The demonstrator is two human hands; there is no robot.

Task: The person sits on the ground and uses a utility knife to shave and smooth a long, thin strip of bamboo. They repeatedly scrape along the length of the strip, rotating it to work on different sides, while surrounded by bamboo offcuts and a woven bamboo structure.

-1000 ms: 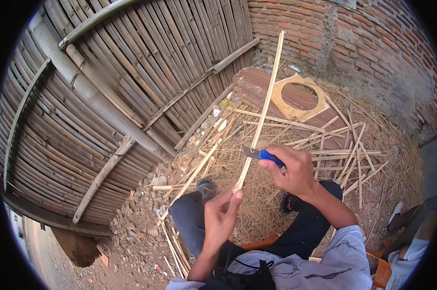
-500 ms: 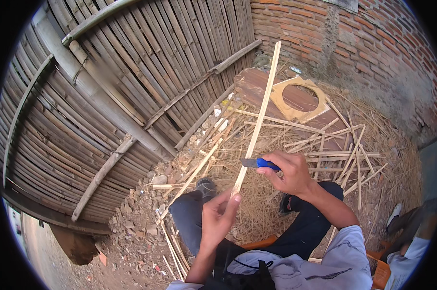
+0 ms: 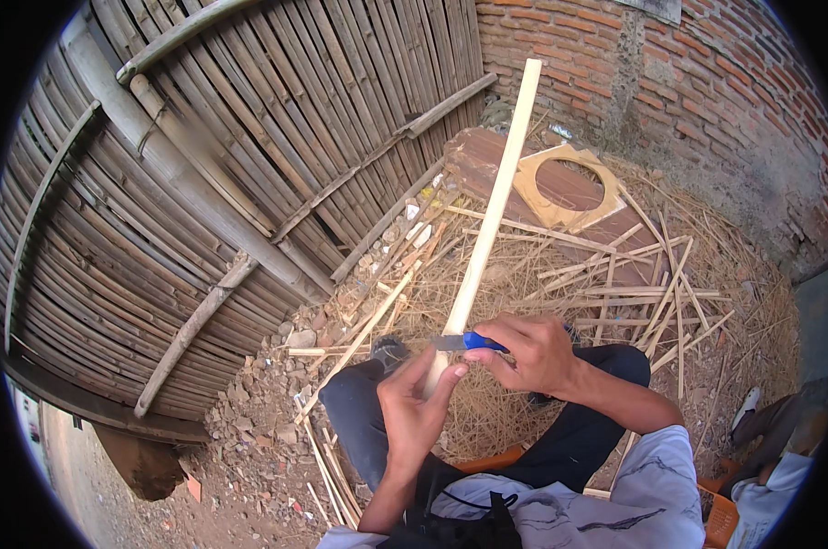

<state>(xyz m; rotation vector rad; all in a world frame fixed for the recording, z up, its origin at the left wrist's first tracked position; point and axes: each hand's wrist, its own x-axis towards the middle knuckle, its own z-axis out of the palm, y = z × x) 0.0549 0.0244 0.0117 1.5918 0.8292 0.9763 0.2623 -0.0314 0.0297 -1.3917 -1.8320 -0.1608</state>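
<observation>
A long pale bamboo strip (image 3: 496, 215) slants up and away from my lap. My left hand (image 3: 412, 403) is closed round its near end, with the thumb along one side. In my right hand (image 3: 533, 352) is a blue-handled utility knife (image 3: 481, 341), gripped between thumb and fingers. Its grey blade lies across the strip just above my left fingers. Both hands are close together over my bent legs.
Several loose strips (image 3: 656, 293) lie crossed on straw-like shavings at right, more (image 3: 336, 476) at lower left. A board with a round hole (image 3: 528, 188) rests on a brown panel. A bamboo fence (image 3: 277, 119) and brick wall (image 3: 707, 101) stand around. Another person (image 3: 771, 467) sits at lower right.
The knife has moved down the strip toward my left hand. The strip has turned to show a broader pale face, and its far end reaches slightly higher.
</observation>
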